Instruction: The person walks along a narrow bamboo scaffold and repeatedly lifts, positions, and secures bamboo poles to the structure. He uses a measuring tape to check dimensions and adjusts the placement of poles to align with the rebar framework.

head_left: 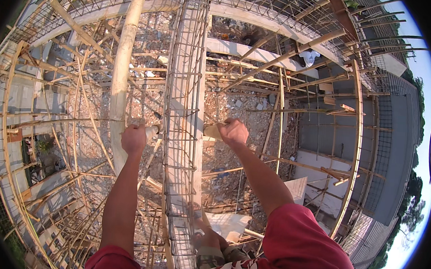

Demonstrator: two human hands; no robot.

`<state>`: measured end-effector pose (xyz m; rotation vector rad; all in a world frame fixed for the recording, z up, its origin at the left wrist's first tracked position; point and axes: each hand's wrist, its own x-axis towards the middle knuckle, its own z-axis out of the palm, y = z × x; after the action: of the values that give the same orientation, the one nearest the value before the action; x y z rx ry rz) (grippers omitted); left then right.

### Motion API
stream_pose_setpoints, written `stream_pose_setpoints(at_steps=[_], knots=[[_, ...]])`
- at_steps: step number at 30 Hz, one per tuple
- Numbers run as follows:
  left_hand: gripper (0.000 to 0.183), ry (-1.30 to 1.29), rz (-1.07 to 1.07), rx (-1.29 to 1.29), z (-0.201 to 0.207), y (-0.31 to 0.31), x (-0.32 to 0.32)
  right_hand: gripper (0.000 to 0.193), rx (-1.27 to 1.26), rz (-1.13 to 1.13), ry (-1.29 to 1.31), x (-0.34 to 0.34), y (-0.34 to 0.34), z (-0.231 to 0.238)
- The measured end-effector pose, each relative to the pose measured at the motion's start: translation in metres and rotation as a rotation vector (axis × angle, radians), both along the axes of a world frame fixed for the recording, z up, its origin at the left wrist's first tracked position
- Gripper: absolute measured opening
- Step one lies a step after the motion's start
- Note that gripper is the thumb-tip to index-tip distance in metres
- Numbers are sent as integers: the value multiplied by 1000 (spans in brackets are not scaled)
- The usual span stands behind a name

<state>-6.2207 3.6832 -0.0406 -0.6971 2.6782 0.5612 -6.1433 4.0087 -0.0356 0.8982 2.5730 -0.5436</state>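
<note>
A long beam cage of steel rebar (184, 103) runs away from me, lying in a trough of pale wooden boards (202, 87). On its left side my left hand (134, 139) is closed round a short, pale wooden piece (152, 131), right beside a thick bamboo pole (122, 69). Across the beam, my right hand (234, 131) grips the end of a flat piece of wood (211, 131). Whether both hands hold one crosspiece passing under the beam, I cannot tell. My bent legs (212, 250) are at the beam's near end.
Far below lies ground strewn with rubble (232, 185). Thin bamboo scaffold poles (281, 114) criss-cross on both sides. A concrete beam (240, 48) crosses beyond, where a person in a white shirt (309, 57) is visible. Grey wall panels (324, 131) stand at right; rebar ends (392, 36) stick out.
</note>
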Motion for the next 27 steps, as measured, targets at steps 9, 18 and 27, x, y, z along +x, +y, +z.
stream_pose_setpoints(at_steps=[9, 18, 27], knots=[[28, 12, 4, -18, -10, -4, 6, 44, -33, -16, -9, -1, -7, -1], [24, 78, -12, -38, -26, -11, 11, 44, -29, -8, 16, 2, -9, -9], [22, 64, 14, -35, -30, -9, 12, 44, -46, -53, -90, -5, -5, -6]])
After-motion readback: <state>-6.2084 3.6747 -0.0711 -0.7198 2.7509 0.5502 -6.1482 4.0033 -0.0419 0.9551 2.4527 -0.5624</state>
